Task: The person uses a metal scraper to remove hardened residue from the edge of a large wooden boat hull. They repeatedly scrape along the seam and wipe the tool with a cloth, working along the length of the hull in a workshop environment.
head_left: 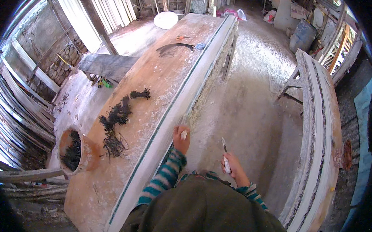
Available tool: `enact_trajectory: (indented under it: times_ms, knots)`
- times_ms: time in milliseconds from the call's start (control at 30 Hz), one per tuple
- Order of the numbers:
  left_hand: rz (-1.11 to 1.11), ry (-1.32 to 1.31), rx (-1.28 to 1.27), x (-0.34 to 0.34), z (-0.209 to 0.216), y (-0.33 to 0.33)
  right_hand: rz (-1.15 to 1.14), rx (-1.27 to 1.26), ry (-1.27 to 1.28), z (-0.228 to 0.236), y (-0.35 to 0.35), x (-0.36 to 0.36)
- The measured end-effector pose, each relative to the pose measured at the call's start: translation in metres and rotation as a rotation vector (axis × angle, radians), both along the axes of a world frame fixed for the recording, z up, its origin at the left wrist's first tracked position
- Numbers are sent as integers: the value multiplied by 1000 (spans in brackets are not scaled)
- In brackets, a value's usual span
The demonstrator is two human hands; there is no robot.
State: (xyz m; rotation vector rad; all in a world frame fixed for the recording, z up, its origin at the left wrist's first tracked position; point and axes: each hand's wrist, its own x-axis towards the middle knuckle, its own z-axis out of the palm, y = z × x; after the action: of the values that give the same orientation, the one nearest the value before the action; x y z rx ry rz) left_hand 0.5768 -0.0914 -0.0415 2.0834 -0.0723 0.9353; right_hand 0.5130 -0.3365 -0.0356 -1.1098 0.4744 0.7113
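Observation:
My right hand [233, 164] grips a small knife [224, 147] by its white-smeared handle, the narrow blade pointing up and away from me. It is held over the floor, to the right of the table. My left hand [181, 139] is closed at the table's right edge, next to a long white plaster-like strip [169, 121] edged in dark green. Something whitish shows at its fingers, too small to name. The strip runs the whole length of the wooden table [154, 83]. Whether my left hand touches the strip, I cannot tell.
Bundles of black wire-like strands [119, 113] lie on the table, by an orange bucket [86, 155] holding more. Farther along are a dark curved strip [174, 46] and a blue scrap [200, 46]. A second bench [318, 134] with white strips stands right; a blue barrel [302, 35] is behind.

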Motion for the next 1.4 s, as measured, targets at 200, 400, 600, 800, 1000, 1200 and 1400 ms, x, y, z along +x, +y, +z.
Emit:
enact_trajectory:
  times_ms: [200, 400, 600, 800, 1000, 1200, 1400]
  knots:
    - [-218, 54, -293, 51, 47, -22, 132, -63, -88, -4, -14, 12]
    - [42, -19, -143, -65, 59, 23, 641, -347, -424, -22, 27, 57]
    - [497, 94, -436, -219, 31, 75, 843, -521, -548, 35, 73, 138]
    - [809, -48, -697, -284, 47, 51, 824, -284, -317, 11, 100, 138]
    - [715, -72, -724, -275, 43, 43, 572, -138, -170, 9, 106, 108]
    - [538, 31, -653, -262, 39, 50, 612, -305, -314, 27, 96, 117]
    - [491, 34, -707, -268, 33, 64, 640, -351, -313, 19, 116, 86]
